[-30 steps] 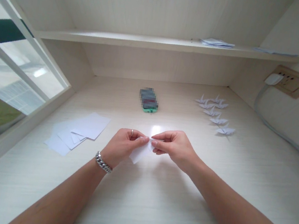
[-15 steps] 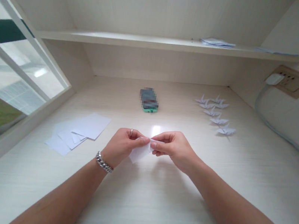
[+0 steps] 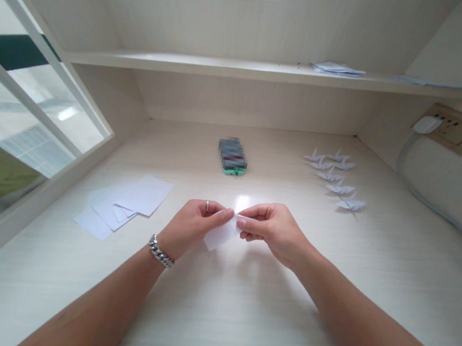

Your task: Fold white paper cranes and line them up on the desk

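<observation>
A small folded piece of white paper is held just above the pale wooden desk, near its middle. My left hand, with a ring and a metal bracelet, pinches the paper's top edge from the left. My right hand pinches the same edge from the right, thumb and forefinger closed, fingertips almost touching those of the left hand. The lower corner of the paper hangs free below my fingers.
Loose white paper sheets lie at the left. A row of folded paper cranes sits at the back right. A phone lies behind my hands. A shelf holds more paper. A wall socket with plug and cable is at right.
Both hands stay pinched on the paper in nearly the same place; only the view has shifted slightly.
</observation>
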`<action>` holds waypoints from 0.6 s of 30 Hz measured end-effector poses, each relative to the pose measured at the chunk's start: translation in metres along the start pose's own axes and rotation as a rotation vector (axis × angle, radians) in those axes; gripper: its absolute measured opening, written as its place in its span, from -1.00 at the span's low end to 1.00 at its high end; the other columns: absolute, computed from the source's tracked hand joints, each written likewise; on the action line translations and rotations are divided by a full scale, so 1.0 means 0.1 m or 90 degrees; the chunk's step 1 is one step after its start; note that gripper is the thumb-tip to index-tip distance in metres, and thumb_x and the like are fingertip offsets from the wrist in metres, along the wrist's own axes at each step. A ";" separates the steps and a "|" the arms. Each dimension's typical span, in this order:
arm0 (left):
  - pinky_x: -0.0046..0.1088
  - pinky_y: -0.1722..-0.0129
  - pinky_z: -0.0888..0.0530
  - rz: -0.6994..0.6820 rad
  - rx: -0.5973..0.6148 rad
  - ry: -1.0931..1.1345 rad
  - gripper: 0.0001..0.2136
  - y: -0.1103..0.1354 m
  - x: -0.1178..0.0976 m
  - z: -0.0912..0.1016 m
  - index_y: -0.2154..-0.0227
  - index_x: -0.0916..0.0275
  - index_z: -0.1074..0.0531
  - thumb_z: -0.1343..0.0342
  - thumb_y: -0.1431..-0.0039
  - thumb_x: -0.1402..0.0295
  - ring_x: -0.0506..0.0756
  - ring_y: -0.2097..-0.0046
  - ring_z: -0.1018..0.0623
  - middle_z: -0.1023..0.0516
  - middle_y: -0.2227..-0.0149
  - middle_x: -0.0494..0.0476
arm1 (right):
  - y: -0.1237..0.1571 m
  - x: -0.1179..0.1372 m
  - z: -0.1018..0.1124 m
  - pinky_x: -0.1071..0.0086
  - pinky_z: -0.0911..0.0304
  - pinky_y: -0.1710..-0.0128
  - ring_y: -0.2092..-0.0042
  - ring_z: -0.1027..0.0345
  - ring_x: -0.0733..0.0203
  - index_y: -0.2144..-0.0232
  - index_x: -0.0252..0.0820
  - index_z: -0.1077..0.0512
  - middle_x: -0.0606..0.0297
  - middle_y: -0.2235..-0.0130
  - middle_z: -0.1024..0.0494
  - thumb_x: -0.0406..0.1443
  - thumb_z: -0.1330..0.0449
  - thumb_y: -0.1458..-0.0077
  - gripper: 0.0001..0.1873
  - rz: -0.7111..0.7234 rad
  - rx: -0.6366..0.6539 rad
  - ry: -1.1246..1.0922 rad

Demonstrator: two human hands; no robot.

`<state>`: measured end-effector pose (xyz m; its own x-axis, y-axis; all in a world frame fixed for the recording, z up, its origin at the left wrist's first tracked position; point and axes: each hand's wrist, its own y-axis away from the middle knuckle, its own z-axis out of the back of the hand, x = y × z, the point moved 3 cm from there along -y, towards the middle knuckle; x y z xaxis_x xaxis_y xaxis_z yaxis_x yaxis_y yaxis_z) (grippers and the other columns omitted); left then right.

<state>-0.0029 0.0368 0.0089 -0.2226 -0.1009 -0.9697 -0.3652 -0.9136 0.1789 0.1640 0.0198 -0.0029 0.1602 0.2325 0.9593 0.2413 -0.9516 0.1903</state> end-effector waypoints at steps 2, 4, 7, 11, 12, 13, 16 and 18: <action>-0.52 0.56 -0.24 -0.004 0.012 -0.020 -0.69 0.00 0.00 -0.02 0.48 0.33 -0.54 -0.26 0.06 0.11 -0.02 0.53 -0.37 -0.47 0.56 0.05 | 0.00 0.00 -0.01 0.37 -0.31 0.41 0.49 -0.37 0.31 0.45 -0.32 -0.58 0.27 0.56 -0.51 -0.16 -0.46 0.31 -0.63 0.002 0.005 0.008; -0.52 0.56 -0.24 0.000 0.009 -0.010 -0.70 0.00 0.00 -0.04 0.50 0.33 -0.53 -0.25 0.06 0.13 -0.02 0.54 -0.36 -0.47 0.58 0.05 | 0.00 0.00 -0.01 0.38 -0.31 0.40 0.48 -0.38 0.31 0.44 -0.32 -0.57 0.28 0.55 -0.51 -0.15 -0.46 0.30 -0.62 -0.001 0.014 0.003; -0.52 0.56 -0.23 0.005 0.007 0.010 -0.73 0.00 0.00 -0.05 0.52 0.33 -0.52 -0.25 0.07 0.16 -0.03 0.56 -0.35 -0.45 0.59 0.04 | 0.01 -0.01 -0.01 0.41 -0.30 0.42 0.50 -0.38 0.33 0.48 -0.32 -0.55 0.28 0.56 -0.50 -0.14 -0.46 0.29 -0.63 -0.038 0.026 -0.006; -0.51 0.56 -0.22 0.010 0.014 0.017 -0.75 -0.01 0.02 -0.05 0.52 0.33 -0.51 -0.25 0.05 0.18 -0.02 0.54 -0.35 -0.46 0.58 0.06 | 0.02 -0.02 -0.02 0.44 -0.29 0.45 0.50 -0.41 0.32 0.55 -0.31 -0.50 0.24 0.55 -0.53 -0.11 -0.45 0.27 -0.63 -0.082 0.044 0.000; -0.51 0.55 -0.22 0.009 0.017 0.025 -0.74 -0.01 0.02 -0.05 0.52 0.33 -0.51 -0.25 0.05 0.18 -0.02 0.54 -0.36 -0.47 0.58 0.06 | 0.02 -0.02 -0.02 0.45 -0.29 0.45 0.50 -0.41 0.32 0.55 -0.31 -0.50 0.23 0.55 -0.54 -0.10 -0.45 0.27 -0.62 -0.081 0.046 0.001; -0.50 0.55 -0.22 0.008 0.020 0.035 -0.74 -0.02 0.03 -0.05 0.53 0.33 -0.51 -0.26 0.06 0.18 -0.02 0.54 -0.36 -0.47 0.58 0.07 | 0.02 -0.02 -0.01 0.45 -0.29 0.46 0.51 -0.40 0.33 0.55 -0.31 -0.50 0.23 0.54 -0.54 -0.10 -0.45 0.28 -0.61 -0.077 0.046 0.003; -0.49 0.54 -0.23 0.007 0.023 0.065 -0.73 -0.02 0.05 -0.05 0.55 0.33 -0.50 -0.28 0.08 0.18 -0.01 0.54 -0.37 -0.48 0.58 0.08 | 0.02 -0.02 -0.01 0.46 -0.28 0.47 0.53 -0.38 0.34 0.55 -0.31 -0.50 0.24 0.54 -0.54 -0.08 -0.45 0.29 -0.60 -0.066 0.042 0.004; -0.48 0.53 -0.24 0.011 0.022 0.082 -0.73 -0.03 0.05 -0.05 0.55 0.34 -0.50 -0.29 0.10 0.19 -0.01 0.53 -0.38 -0.49 0.57 0.09 | 0.02 -0.01 -0.01 0.46 -0.28 0.48 0.53 -0.38 0.35 0.54 -0.31 -0.51 0.23 0.54 -0.55 -0.08 -0.45 0.29 -0.60 -0.067 0.043 0.003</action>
<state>0.0012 0.0368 0.0028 -0.1120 -0.1681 -0.9794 -0.3945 -0.8971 0.1991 0.1630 0.0177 -0.0037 0.1265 0.3300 0.9355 0.3212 -0.9059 0.2761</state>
